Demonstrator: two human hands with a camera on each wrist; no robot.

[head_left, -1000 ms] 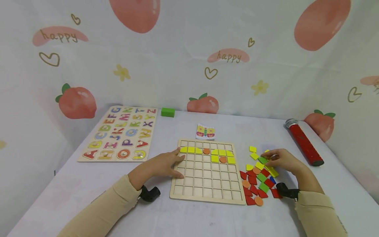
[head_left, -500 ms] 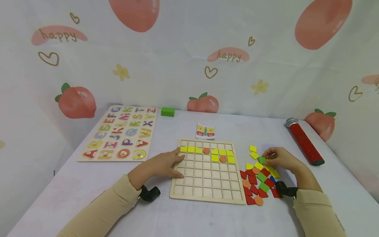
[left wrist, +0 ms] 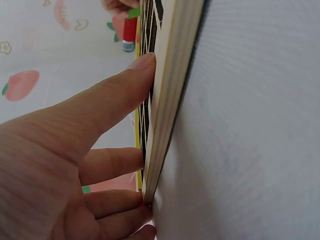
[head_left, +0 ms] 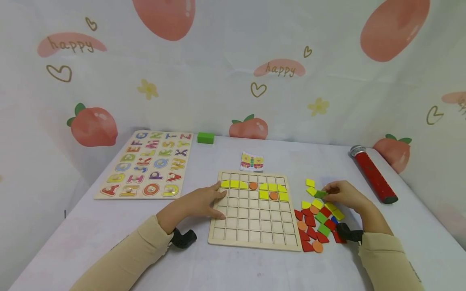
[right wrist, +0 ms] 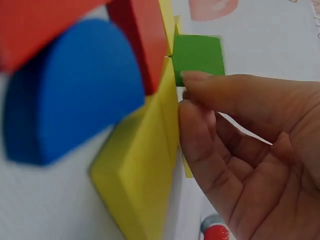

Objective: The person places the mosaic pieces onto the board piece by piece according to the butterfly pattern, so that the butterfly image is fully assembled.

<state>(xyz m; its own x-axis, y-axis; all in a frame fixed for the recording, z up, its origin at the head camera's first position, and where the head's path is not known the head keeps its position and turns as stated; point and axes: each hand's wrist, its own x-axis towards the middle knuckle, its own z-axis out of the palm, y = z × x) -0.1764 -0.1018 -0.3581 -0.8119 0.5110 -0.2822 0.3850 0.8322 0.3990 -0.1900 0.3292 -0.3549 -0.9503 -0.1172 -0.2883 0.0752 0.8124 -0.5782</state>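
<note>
My right hand (head_left: 344,195) pinches a green square tile (right wrist: 199,56) between thumb and fingers, tilted up at the top of the loose tile pile. Yellow tiles (right wrist: 137,165) and a blue rounded piece (right wrist: 82,95) lie close by in the right wrist view. On the left edge of a wooden grid board (head_left: 255,238) rests my left hand (head_left: 198,206), fingers spread and thumb on the rim (left wrist: 167,75). Yellow tiles and an orange disc (head_left: 253,186) fill part of the board's second row. A second orange disc (head_left: 273,196) sits below, between two yellow tiles.
Red, green, orange and yellow tiles lie loose right of the board, such as a red piece (head_left: 310,221). Behind the board stands a butterfly pattern card (head_left: 252,161). An alphabet puzzle (head_left: 145,165), a green block (head_left: 206,138) and a red microphone (head_left: 374,174) lie farther out.
My right hand has taken hold of the green tile, shifted it slightly left and tilted it up off the pile. The left hand stays on the board.
</note>
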